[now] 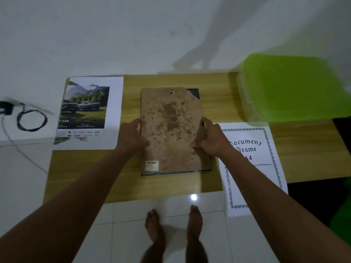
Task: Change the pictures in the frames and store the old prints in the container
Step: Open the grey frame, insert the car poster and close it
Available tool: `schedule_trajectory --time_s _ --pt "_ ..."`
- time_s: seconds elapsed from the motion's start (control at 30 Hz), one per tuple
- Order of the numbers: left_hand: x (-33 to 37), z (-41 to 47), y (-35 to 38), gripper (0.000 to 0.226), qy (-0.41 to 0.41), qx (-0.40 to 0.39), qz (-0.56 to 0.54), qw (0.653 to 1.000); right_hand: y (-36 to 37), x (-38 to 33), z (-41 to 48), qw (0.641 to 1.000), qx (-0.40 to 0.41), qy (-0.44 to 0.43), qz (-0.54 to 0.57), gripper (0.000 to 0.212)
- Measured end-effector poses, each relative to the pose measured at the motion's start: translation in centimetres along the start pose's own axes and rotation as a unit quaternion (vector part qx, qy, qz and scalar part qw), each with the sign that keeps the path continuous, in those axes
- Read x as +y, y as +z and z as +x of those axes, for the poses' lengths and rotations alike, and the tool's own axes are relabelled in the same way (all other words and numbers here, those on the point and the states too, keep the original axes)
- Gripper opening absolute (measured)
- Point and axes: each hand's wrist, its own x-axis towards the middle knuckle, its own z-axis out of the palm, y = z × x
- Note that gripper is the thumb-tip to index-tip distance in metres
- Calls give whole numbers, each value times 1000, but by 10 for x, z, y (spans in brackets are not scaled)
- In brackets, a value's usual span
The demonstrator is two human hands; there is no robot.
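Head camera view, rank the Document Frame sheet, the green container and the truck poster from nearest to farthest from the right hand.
1. Document Frame sheet: directly under the right hand and wrist.
2. Green container: back right of the table.
3. Truck poster: far left, beyond the frame.

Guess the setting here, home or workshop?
Most likely a home room, not a workshop. A low wooden table stands against a plain white wall on glossy white floor tiles, the person is barefoot, and a green plastic container sits on the table beside a face-down picture frame.
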Motion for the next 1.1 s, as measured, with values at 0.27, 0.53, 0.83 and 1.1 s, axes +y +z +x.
schedule_trajectory --time_s 0.27,0.53,0.83,1.1 --pt "5 -3 4 83 -4 -42 18 999 -1 3 0 999 -24 5 -24 100" --pt "-7 1 12 68 32 -8 24 999 -1 0 -1 999 -37 18 -25 102" --pt "8 7 14 72 81 -91 284 951 -7 -9 -4 992 -74 -10 -103 109" --pt "5 20 27 95 119 -134 425 887 -11 -13 4 986 -36 -67 -150 94"
